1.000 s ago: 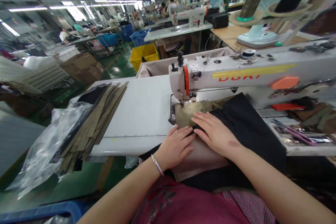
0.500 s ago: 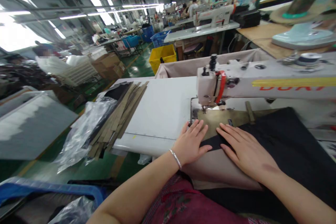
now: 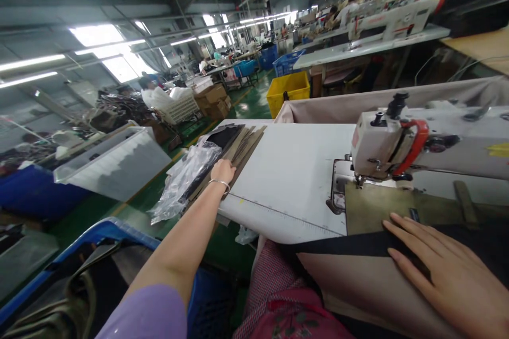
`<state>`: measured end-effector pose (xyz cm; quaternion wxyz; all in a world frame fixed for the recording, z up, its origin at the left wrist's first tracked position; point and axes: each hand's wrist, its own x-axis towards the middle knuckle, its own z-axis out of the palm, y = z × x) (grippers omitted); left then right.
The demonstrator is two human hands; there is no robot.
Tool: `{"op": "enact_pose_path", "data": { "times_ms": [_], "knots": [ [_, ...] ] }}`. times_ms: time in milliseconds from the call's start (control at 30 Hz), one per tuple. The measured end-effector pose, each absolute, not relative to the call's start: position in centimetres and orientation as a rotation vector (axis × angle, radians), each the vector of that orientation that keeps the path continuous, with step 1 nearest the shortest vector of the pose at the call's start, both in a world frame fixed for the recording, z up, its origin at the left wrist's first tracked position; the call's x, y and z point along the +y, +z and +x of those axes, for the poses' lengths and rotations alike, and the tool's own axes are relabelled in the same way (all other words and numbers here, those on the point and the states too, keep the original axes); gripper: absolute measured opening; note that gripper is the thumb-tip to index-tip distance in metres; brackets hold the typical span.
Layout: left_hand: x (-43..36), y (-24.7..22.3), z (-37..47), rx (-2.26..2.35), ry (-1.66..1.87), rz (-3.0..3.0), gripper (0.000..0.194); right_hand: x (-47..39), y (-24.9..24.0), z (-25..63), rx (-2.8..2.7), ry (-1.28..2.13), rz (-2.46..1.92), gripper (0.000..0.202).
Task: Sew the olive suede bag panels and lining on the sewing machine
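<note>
My left hand (image 3: 223, 171) reaches out to the pile of olive fabric strips (image 3: 248, 149) at the left end of the sewing table. Its fingers are curled down onto a strip, the fingertips hidden. Flat on the dark and olive fabric piece (image 3: 377, 204) lies my right hand (image 3: 441, 262), fingers stretched out. The fabric's olive edge sits under the needle area of the sewing machine (image 3: 376, 145). A small dark tag (image 3: 414, 215) and a narrow olive loop (image 3: 465, 201) show on it. Its beige underside (image 3: 350, 275) hangs toward my lap.
Clear plastic wrap (image 3: 186, 175) lies beside the strips, over the table's left edge. A blue crate (image 3: 115, 228) holding dark fabric stands at lower left. Behind the white tabletop (image 3: 298, 164) are a beige cloth-lined bin (image 3: 330, 108) and a yellow bin (image 3: 289, 92).
My left hand has left the fabric by the needle and moved left to the strips, fingers now curled. My right hand stays flat on the fabric. The view has turned left.
</note>
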<state>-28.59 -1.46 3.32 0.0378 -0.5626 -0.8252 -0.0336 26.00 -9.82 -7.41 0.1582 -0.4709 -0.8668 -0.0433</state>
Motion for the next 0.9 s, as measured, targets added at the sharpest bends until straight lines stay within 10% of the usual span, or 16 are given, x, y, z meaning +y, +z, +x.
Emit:
{"op": "enact_pose_path", "data": {
  "times_ms": [567, 900],
  "knots": [
    [1.3, 3.9, -30.4, -2.867, -0.284, -1.735, 0.027, -9.5, -7.4, 26.3, -2.485, -0.141, -1.315, 0.066],
    [-2.4, 5.2, -24.9, -2.704, -1.242, -2.089, 0.027, -9.4, -7.0, 26.8, -2.495, -0.086, -1.312, 0.057]
  ]
}}
